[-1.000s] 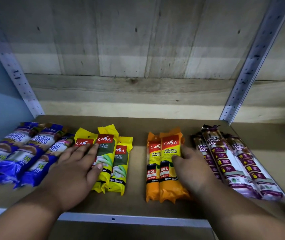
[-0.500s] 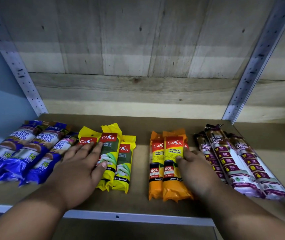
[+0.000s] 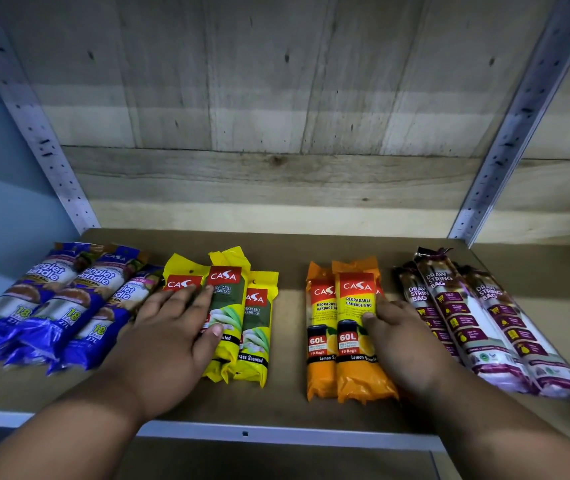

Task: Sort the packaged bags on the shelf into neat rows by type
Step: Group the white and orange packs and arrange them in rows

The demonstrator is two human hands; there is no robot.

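Four groups of packaged bags lie side by side on the brown shelf board (image 3: 290,254). Three blue packs (image 3: 51,306) sit at the left, then three yellow packs (image 3: 238,313), then orange packs (image 3: 342,327), then three maroon drawstring packs (image 3: 477,317) at the right. My left hand (image 3: 169,337) lies flat with straight fingers on the leftmost yellow pack, thumb touching the middle one. My right hand (image 3: 401,341) rests flat on the right side of the orange packs, hiding a third orange pack beneath it.
A pale wooden plank wall (image 3: 276,133) closes the back of the shelf. Perforated metal uprights stand at the left (image 3: 44,147) and right (image 3: 519,123). A metal lip (image 3: 245,433) runs along the front edge. Bare board lies behind the packs and between yellow and orange groups.
Both hands have stayed on the yellow and orange packs, sliding only slightly. The packs look nearly unmoved; the view shifted a little.
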